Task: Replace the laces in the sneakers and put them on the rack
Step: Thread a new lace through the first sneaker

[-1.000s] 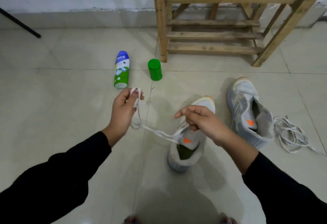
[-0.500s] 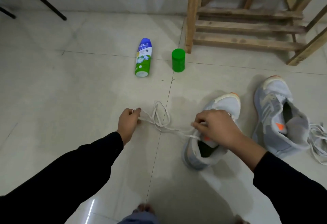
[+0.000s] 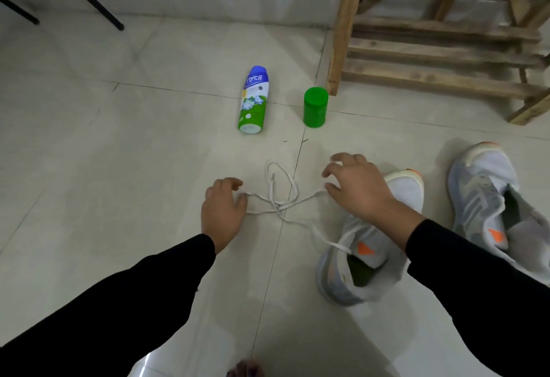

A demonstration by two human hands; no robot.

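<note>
The white flat lace (image 3: 279, 207) lay in loose loops on the pale tiled floor (image 3: 119, 168). One end ran into the collar of the nearer grey-and-white mesh sneaker (image 3: 339, 269) (the one whose orange tab showed at the tongue), which stood on its sole. We saw the left hand (image 3: 223, 210) at the lace's other side, fingers curled round a bend of it, with two strands coming out from under them. The right hand (image 3: 357, 189) hung over the sneaker's toe end, its fingers spread apart and bent, gripping nothing; we could not tell whether its thumb touched the lace tip. Just right of this sat a second matching grey-and-white sneaker (image 3: 482, 198). Beyond both stood the slatted wooden rack (image 3: 440, 76). Near its corner post a green plastic cap (image 3: 315, 107) stood upright, and left of that a blue, white and green spray can (image 3: 253, 100) lay on its side.
</note>
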